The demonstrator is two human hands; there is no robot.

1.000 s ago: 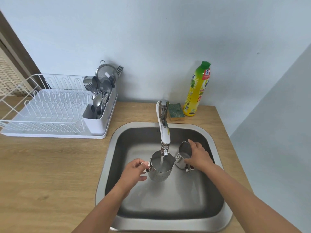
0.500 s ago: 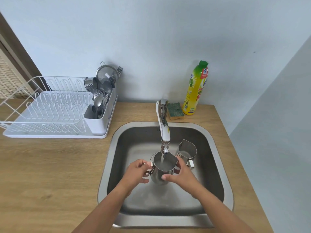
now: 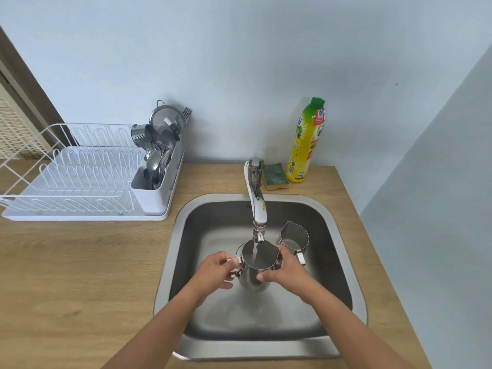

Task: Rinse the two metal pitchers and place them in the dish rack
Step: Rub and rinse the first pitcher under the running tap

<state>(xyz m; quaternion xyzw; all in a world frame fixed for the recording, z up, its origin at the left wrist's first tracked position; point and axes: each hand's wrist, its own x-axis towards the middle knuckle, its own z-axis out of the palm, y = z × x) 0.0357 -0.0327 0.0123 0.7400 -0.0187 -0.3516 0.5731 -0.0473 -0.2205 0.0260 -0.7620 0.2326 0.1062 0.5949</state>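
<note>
A large metal pitcher (image 3: 253, 272) is held over the steel sink (image 3: 343, 262) right under the faucet (image 3: 257, 209), and water runs into it. My left hand (image 3: 215, 272) grips its handle on the left side. My right hand (image 3: 283, 270) wraps round the pitcher's right wall, thumb across the front. A smaller metal pitcher (image 3: 294, 237) stands upright on the sink floor behind and to the right, untouched. The white dish rack (image 3: 77, 182) sits on the wooden counter to the left of the sink.
The rack's cutlery holder (image 3: 157, 171) is full of spoons, forks and a strainer. A green-yellow sponge (image 3: 274, 177) and a yellow dish-soap bottle (image 3: 306, 142) stand behind the sink by the wall. A grey wall closes the right side.
My right hand left the small pitcher, which now stands alone, and moved onto the side of the large pitcher. The left hand kept its grip on the handle.
</note>
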